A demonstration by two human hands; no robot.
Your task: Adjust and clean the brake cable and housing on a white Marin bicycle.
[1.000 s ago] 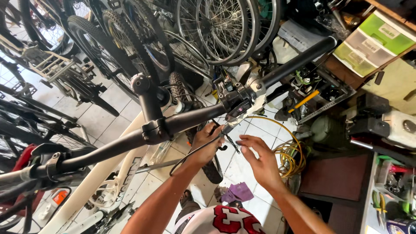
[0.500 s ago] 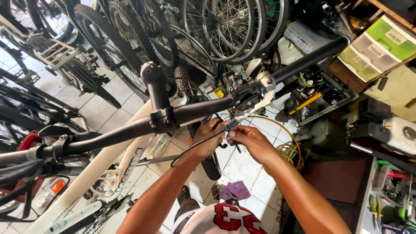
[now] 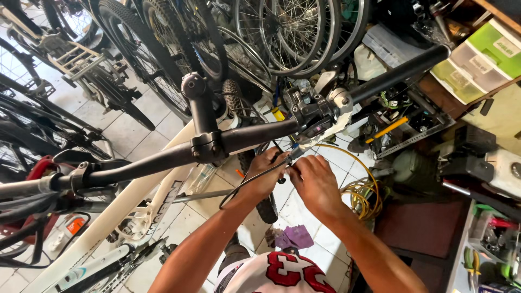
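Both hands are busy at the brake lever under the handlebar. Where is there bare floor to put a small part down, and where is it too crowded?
Bare tiles show right of the purple rag, short of the yellow cable coil. More bare tiles lie above the handlebar, left of the cream frame. The left hand and right hand fill the gap under the brake lever. The parked wheels and right-hand shelves are crowded.

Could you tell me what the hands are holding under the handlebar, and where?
Both hands pinch the thin black cable at its upper end, below the brake lever.
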